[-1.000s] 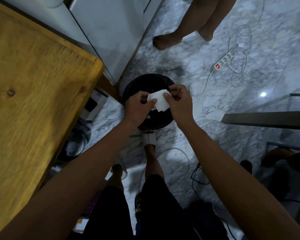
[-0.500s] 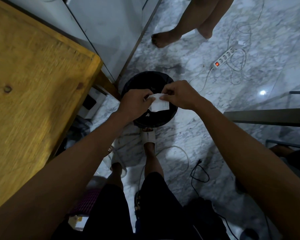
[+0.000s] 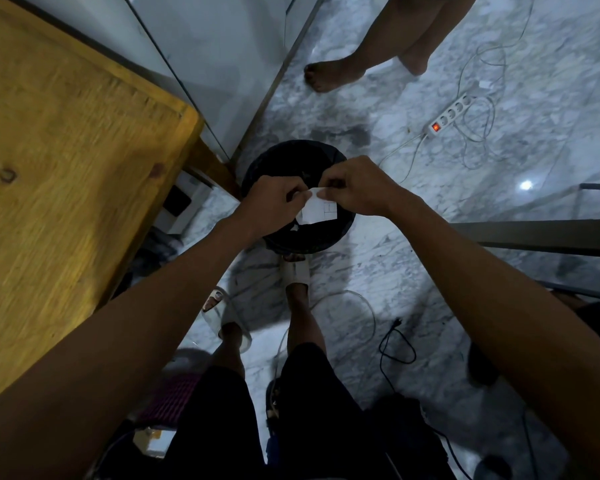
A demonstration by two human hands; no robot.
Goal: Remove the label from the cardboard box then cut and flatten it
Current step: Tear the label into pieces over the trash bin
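White label (image 3: 317, 211) above black bin (image 3: 340, 233)

Left hand (image 3: 272, 199): fingers curled, pinching the left edge of the white paper label (image 3: 317, 211)
Right hand (image 3: 355, 194): pinching the label's top edge, knuckles up
Label: hangs between both hands, above the round black bin (image 3: 340, 233)
Bin: stands on the grey-white marble floor (image 3: 378, 265), beside the yellow wooden table (image 3: 66, 174)
Feet: wearer's right foot in a white sandal (image 3: 295, 271) just beside the bin
Floor: white power strip (image 3: 449, 116) with a red lit switch and loose cables; another person's bare feet (image 3: 333, 74) beyond the bin
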